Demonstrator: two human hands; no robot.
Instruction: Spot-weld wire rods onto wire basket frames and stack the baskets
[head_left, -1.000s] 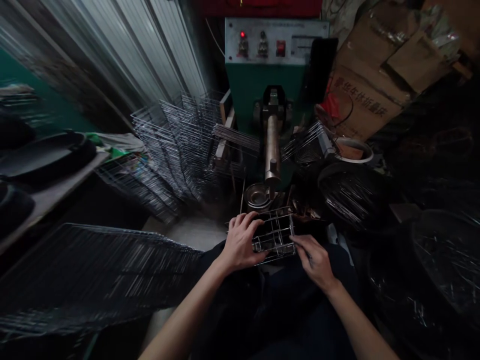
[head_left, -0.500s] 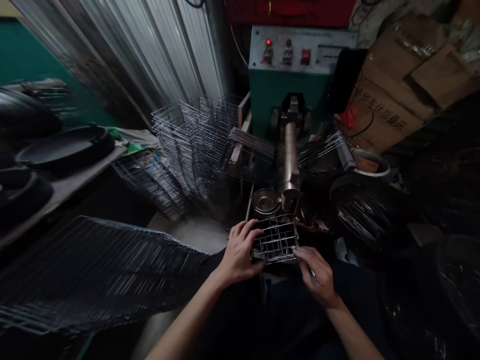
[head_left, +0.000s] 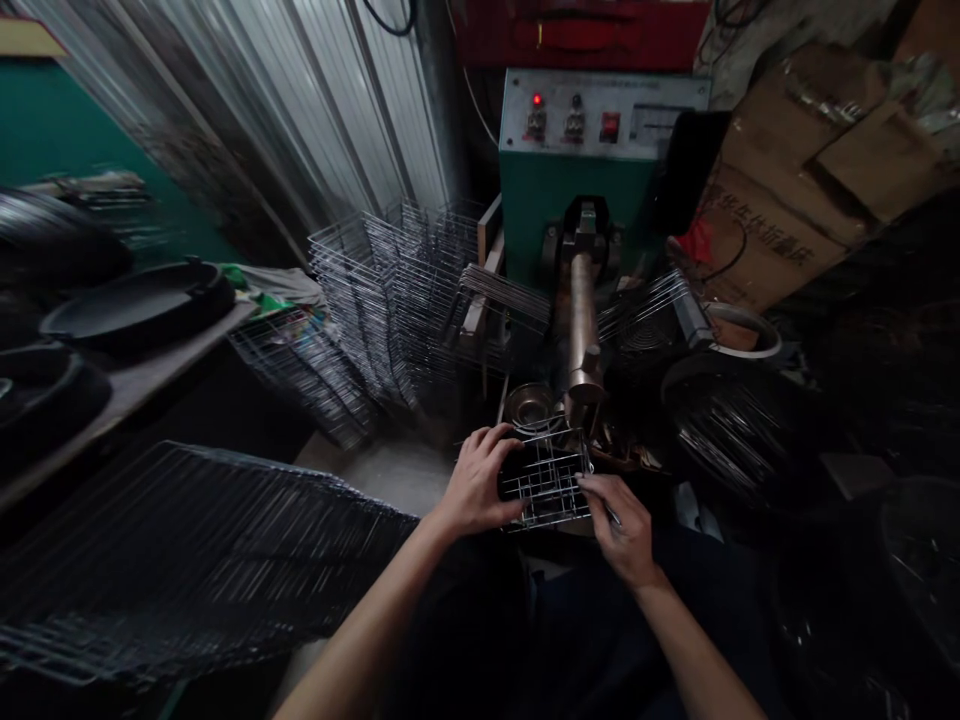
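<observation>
A small wire rack (head_left: 551, 478) is held below the metal arm (head_left: 582, 325) of a green machine. My left hand (head_left: 480, 485) grips the rack's left side, its fingers over the top edge and its thumb near the lower edge. At the rack's right side, my right hand (head_left: 621, 522) has its fingers closed, with a short metal piece showing between them. The fingertips touch or nearly touch the rack's wires. A round metal dish (head_left: 531, 404) lies just behind the rack.
Stacked wire racks (head_left: 397, 290) stand at the back left, and a large wire stack (head_left: 217, 560) fills the lower left. The machine's panel (head_left: 600, 115) shows a red light. Cardboard boxes (head_left: 780, 210) lean at the back right, near a bundle of rods (head_left: 720, 425).
My right hand has moved slightly left and up along the rack. The rack appears a little tilted compared with before. My left hand keeps its hold, and the view has shifted slightly.
</observation>
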